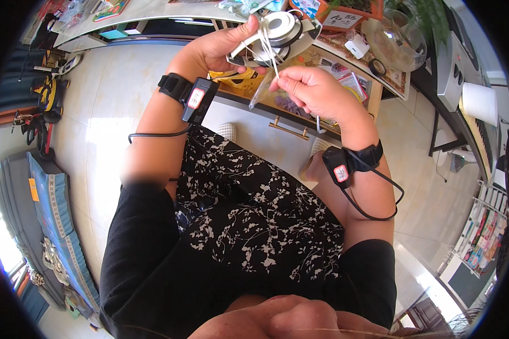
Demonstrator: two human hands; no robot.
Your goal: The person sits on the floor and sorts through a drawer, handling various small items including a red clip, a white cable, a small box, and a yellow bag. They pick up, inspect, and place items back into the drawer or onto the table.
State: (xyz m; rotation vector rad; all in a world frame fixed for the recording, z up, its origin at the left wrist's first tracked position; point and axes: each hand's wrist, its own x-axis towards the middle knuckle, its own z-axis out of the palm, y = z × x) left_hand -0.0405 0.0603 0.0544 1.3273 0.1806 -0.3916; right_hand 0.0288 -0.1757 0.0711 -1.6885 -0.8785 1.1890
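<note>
My left hand [218, 51] holds a pair of white and black headphones [278, 25] above an open drawer, thumb along the headband. White cable [266, 44] is wrapped over the earcups and runs down to my right hand [314, 87], whose fingertips pinch it. A loose cable end [319, 125] hangs below that hand. Under the headphones, a clear plastic bag [259, 93] droops over the drawer's front edge. Inside the drawer lie a yellow bag [244, 82], purple cloth [292, 106] and small items. A brass handle [288, 129] is on the drawer front.
On the cabinet top are an orange planter [343, 21] bearing writing, a transparent bowl [396, 40] and a black tape roll [376, 67]. A white roll [479, 104] stands at right, by a keyboard. Children's ride-on toys [48, 95] are at left.
</note>
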